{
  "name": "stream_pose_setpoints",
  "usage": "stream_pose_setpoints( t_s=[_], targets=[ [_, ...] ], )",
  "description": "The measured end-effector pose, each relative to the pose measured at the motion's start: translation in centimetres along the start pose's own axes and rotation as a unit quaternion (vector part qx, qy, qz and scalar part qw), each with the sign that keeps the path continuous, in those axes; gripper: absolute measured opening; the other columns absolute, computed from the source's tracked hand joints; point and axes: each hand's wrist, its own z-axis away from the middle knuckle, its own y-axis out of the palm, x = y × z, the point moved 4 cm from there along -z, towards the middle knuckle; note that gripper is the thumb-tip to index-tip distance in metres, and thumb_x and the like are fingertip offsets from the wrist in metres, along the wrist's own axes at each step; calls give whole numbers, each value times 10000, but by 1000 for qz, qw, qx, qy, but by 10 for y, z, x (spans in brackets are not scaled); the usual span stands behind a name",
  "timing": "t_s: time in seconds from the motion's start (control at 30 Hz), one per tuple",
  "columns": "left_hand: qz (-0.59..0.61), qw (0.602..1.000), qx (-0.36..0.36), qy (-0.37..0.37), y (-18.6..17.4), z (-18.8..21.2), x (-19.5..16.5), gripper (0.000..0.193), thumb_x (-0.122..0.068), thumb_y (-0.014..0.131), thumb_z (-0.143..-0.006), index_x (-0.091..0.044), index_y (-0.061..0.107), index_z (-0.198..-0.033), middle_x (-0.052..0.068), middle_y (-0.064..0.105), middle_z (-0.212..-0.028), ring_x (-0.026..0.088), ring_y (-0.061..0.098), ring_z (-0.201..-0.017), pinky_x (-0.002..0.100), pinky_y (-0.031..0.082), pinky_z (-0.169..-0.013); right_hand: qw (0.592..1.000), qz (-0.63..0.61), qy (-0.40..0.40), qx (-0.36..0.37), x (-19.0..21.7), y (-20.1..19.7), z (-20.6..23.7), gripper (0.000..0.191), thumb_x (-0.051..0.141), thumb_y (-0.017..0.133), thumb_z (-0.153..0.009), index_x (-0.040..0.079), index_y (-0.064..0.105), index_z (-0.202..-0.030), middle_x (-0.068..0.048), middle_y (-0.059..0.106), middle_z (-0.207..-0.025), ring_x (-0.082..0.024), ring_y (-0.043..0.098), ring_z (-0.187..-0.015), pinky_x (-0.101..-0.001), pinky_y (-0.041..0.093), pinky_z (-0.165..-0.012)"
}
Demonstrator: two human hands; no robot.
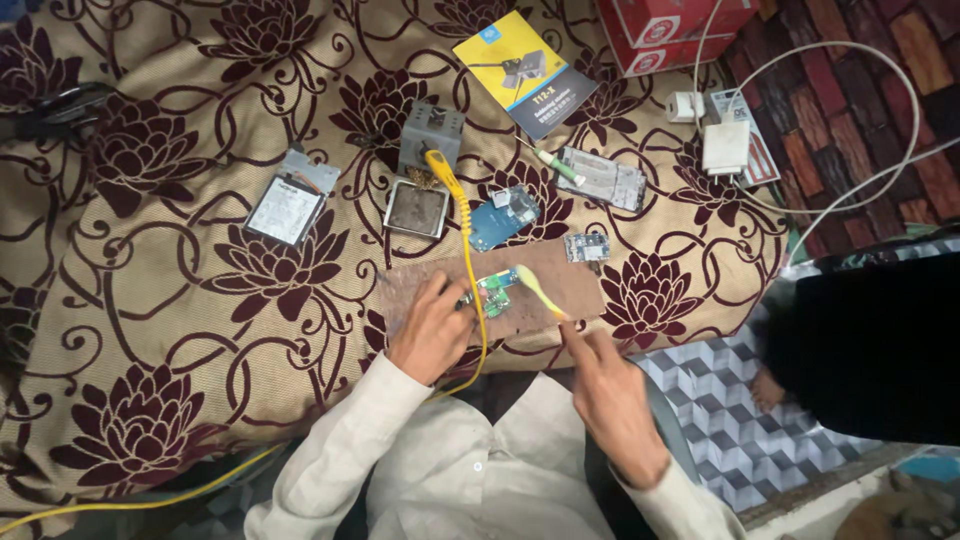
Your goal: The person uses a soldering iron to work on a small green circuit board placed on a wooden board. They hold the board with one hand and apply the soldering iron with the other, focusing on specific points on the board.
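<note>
The right hand [612,392] pinches a thin yellow-green tool [537,290] over a small green circuit board [495,294]. The left hand [430,330] curls closed beside that board, which lies on a brown wooden board [560,275] atop the floral cloth [170,300].

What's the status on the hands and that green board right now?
Left hand pinching the green circuit board on the brown work board. Right hand holding a yellow-green tool, tip by the circuit board. Yellow cable crosses beside it.
</note>
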Motion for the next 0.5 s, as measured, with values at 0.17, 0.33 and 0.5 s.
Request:
stream_pose_setpoints(
  t_s=[0.17, 0.33, 0.5],
  targets=[
    [-7, 1000, -11, -1, -3, 0, -1, 217, -29, 695, -756, 22, 753, -958, 158, 627, -1167, 341, 546, -1030, 452, 491, -871, 998, 15, 13, 54, 2, 14, -13, 640, -70, 595, -765, 54, 547, -1391, -157, 619, -1060, -391, 669, -720, -469, 554, -589],
    [5, 1000, -19, -3, 0, 2, 1, 206, -28, 701, -755, 21, 753, -948, 159, 636, -1181, 346, 549, -1044, 454, 495, -888, 998, 4, 46, 43, -12, -5, 14, 604, -95, 578, -761, 104, 590, -1330, -133, 647, -1079, -389, 689, -771, -474, 565, -615],
    [17, 1000, 1, -16, -2, -2, -1, 192, -30, 704, -762, 2, 769, -939, 145, 645, -1164, 341, 549, -1036, 450, 499, -894, 999, -42, 5, 12, -5, 6, -13, 599, -92, 571, -773, 78, 588, -1348, -182, 626, -1078, -417, 674, -808, -484, 550, -658]
  ],
)
